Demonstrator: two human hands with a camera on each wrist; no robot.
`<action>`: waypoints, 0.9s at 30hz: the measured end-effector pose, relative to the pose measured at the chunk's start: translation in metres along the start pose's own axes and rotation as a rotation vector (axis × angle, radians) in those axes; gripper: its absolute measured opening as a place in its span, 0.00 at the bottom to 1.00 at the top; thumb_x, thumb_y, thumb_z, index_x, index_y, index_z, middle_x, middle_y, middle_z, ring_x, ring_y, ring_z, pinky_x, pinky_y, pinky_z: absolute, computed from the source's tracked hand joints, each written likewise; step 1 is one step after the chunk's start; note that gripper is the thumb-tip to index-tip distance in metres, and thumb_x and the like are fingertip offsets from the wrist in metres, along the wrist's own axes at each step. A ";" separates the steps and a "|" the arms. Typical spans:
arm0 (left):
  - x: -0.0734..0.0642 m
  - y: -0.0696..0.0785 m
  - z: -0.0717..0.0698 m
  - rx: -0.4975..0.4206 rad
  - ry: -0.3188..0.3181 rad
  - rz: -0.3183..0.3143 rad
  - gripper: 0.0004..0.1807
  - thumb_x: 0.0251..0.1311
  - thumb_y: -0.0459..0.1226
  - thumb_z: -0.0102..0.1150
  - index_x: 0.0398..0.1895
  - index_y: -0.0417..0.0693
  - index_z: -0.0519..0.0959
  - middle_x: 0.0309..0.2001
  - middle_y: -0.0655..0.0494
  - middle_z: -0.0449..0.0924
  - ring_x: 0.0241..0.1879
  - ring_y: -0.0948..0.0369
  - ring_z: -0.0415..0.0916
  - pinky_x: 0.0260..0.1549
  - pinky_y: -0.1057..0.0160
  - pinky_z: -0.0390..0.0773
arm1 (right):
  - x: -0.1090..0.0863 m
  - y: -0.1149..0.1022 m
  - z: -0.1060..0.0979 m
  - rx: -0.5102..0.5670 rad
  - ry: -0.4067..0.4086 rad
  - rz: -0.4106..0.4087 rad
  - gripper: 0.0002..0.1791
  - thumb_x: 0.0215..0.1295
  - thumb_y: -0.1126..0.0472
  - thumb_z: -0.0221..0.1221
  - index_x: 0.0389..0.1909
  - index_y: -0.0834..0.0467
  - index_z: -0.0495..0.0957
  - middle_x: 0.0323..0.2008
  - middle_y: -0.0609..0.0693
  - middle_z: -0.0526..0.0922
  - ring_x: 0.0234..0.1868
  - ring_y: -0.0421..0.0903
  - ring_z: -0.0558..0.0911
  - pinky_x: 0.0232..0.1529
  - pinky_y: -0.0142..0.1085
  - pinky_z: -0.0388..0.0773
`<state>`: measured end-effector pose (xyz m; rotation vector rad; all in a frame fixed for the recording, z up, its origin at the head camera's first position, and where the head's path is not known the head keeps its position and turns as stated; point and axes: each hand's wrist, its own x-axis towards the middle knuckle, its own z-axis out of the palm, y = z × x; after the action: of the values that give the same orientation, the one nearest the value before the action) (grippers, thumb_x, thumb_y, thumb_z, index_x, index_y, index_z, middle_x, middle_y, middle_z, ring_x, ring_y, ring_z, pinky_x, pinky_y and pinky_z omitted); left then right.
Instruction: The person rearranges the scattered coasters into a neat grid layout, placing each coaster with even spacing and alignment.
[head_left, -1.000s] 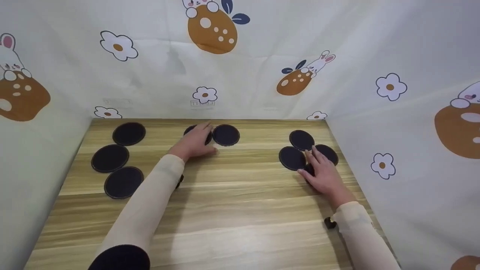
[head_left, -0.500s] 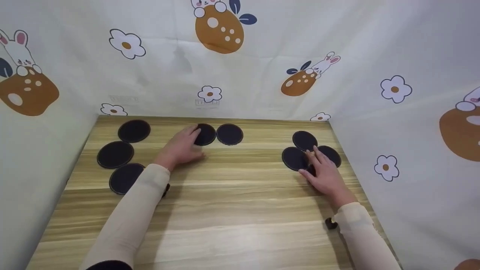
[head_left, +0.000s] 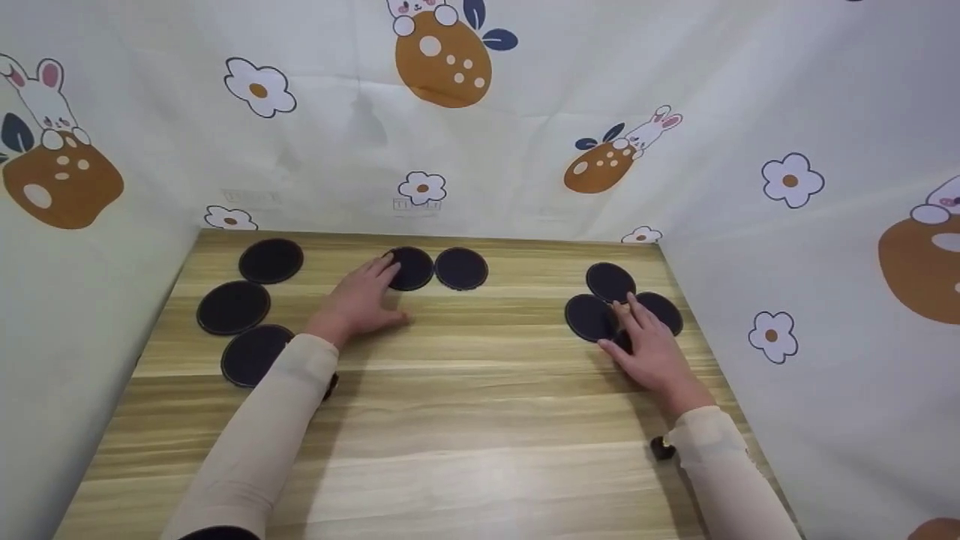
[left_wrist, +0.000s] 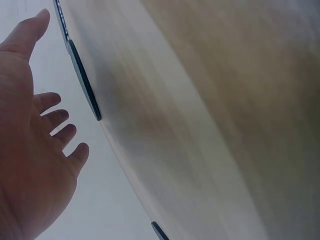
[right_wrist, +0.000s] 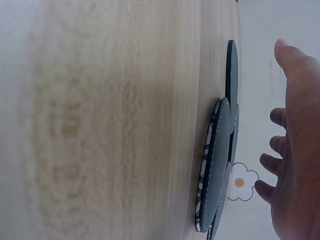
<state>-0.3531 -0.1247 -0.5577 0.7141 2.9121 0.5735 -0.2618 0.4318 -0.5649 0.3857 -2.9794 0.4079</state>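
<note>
Round black coasters with stitched rims lie flat on the wooden table. At the back middle, a coaster [head_left: 411, 268] sits against another coaster [head_left: 461, 268]. My left hand [head_left: 358, 300] is spread just left of this pair, its fingertips overlapping the nearer coaster's edge in the head view. The left wrist view shows that hand [left_wrist: 37, 130] raised above the table, holding nothing. At the right, my right hand [head_left: 651, 349] is over a cluster with a front-left coaster [head_left: 589, 316], a back coaster [head_left: 610, 282] and a right coaster [head_left: 660, 313]. Its fingers are extended and partly hide a further dark coaster.
Three more coasters form a bent row at the left: a back one [head_left: 271, 261], a middle one [head_left: 233, 307] and a front one [head_left: 255, 355], partly covered by my left sleeve. Printed cloth walls [head_left: 510, 150] enclose the table [head_left: 465, 420] at the back and sides.
My left hand has drawn back to the left, uncovering most of the left coaster of the middle pair. My right hand stays over its cluster. The head view has shifted slightly.
</note>
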 end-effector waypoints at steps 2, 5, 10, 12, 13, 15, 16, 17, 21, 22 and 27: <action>0.000 0.000 0.002 0.001 -0.007 -0.001 0.59 0.65 0.60 0.73 0.88 0.37 0.58 0.89 0.38 0.50 0.87 0.37 0.47 0.83 0.35 0.53 | 0.000 -0.001 0.000 -0.003 0.002 -0.004 0.46 0.79 0.36 0.61 0.87 0.59 0.63 0.88 0.65 0.54 0.84 0.70 0.60 0.78 0.73 0.58; -0.001 0.001 0.003 -0.004 -0.025 -0.009 0.59 0.66 0.60 0.73 0.88 0.37 0.58 0.89 0.38 0.49 0.87 0.37 0.47 0.83 0.36 0.53 | -0.001 -0.002 0.000 -0.002 0.014 -0.010 0.46 0.79 0.37 0.62 0.86 0.59 0.64 0.87 0.66 0.55 0.84 0.71 0.61 0.77 0.74 0.59; 0.000 0.002 0.004 0.002 -0.046 -0.011 0.59 0.66 0.62 0.72 0.88 0.38 0.58 0.89 0.39 0.49 0.87 0.38 0.46 0.83 0.36 0.52 | -0.002 -0.002 0.000 -0.009 0.037 -0.020 0.46 0.78 0.38 0.64 0.85 0.60 0.66 0.86 0.67 0.57 0.82 0.72 0.63 0.76 0.75 0.61; 0.000 0.002 0.005 0.007 -0.056 -0.009 0.59 0.66 0.62 0.72 0.89 0.39 0.58 0.89 0.39 0.49 0.87 0.38 0.45 0.83 0.35 0.52 | -0.002 -0.002 0.000 -0.015 0.036 -0.021 0.46 0.78 0.38 0.64 0.85 0.60 0.66 0.86 0.67 0.57 0.82 0.73 0.63 0.75 0.75 0.62; 0.000 0.001 0.005 0.009 -0.064 -0.011 0.60 0.65 0.63 0.72 0.89 0.40 0.57 0.89 0.40 0.48 0.88 0.38 0.45 0.83 0.35 0.52 | -0.002 -0.002 0.000 -0.018 0.034 -0.023 0.46 0.78 0.37 0.64 0.85 0.60 0.65 0.86 0.67 0.57 0.81 0.73 0.63 0.75 0.75 0.62; 0.000 0.001 0.005 0.010 -0.079 -0.015 0.61 0.64 0.64 0.73 0.89 0.41 0.57 0.90 0.40 0.48 0.88 0.38 0.44 0.83 0.35 0.52 | -0.001 -0.002 0.000 -0.019 0.026 -0.020 0.46 0.78 0.37 0.63 0.85 0.60 0.65 0.86 0.66 0.57 0.82 0.73 0.63 0.76 0.75 0.61; 0.000 0.000 0.004 0.011 -0.089 -0.017 0.62 0.64 0.65 0.73 0.89 0.41 0.57 0.90 0.40 0.47 0.88 0.38 0.44 0.83 0.35 0.51 | 0.000 -0.002 0.000 -0.018 0.023 -0.020 0.46 0.78 0.37 0.63 0.85 0.60 0.65 0.86 0.66 0.57 0.82 0.73 0.63 0.76 0.75 0.61; 0.000 0.000 0.004 0.011 -0.100 -0.021 0.62 0.63 0.65 0.73 0.90 0.42 0.56 0.90 0.40 0.46 0.88 0.38 0.43 0.83 0.35 0.51 | 0.001 -0.002 0.001 -0.020 0.020 -0.022 0.47 0.78 0.37 0.63 0.85 0.61 0.65 0.86 0.66 0.57 0.82 0.73 0.63 0.76 0.75 0.61; 0.001 0.000 0.004 0.022 -0.128 -0.025 0.64 0.62 0.66 0.73 0.90 0.43 0.55 0.90 0.42 0.44 0.88 0.38 0.42 0.83 0.34 0.50 | 0.003 -0.002 0.003 -0.022 0.008 -0.022 0.47 0.78 0.36 0.62 0.86 0.60 0.64 0.87 0.66 0.56 0.83 0.70 0.62 0.77 0.73 0.61; 0.001 0.000 0.004 0.025 -0.133 -0.020 0.64 0.62 0.67 0.74 0.90 0.44 0.55 0.91 0.43 0.43 0.88 0.39 0.42 0.83 0.34 0.50 | 0.003 -0.002 0.003 -0.023 0.008 -0.026 0.47 0.78 0.36 0.62 0.86 0.61 0.64 0.87 0.66 0.57 0.83 0.70 0.61 0.77 0.73 0.61; 0.003 0.003 0.005 0.020 -0.160 -0.006 0.63 0.62 0.66 0.73 0.90 0.45 0.56 0.91 0.44 0.45 0.89 0.40 0.42 0.83 0.34 0.49 | 0.004 -0.004 0.006 -0.010 0.011 -0.038 0.46 0.78 0.37 0.63 0.85 0.61 0.65 0.86 0.66 0.57 0.84 0.68 0.61 0.77 0.73 0.61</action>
<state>-0.3539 -0.1191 -0.5611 0.7175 2.7754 0.4642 -0.2649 0.4259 -0.5691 0.4368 -2.9569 0.3903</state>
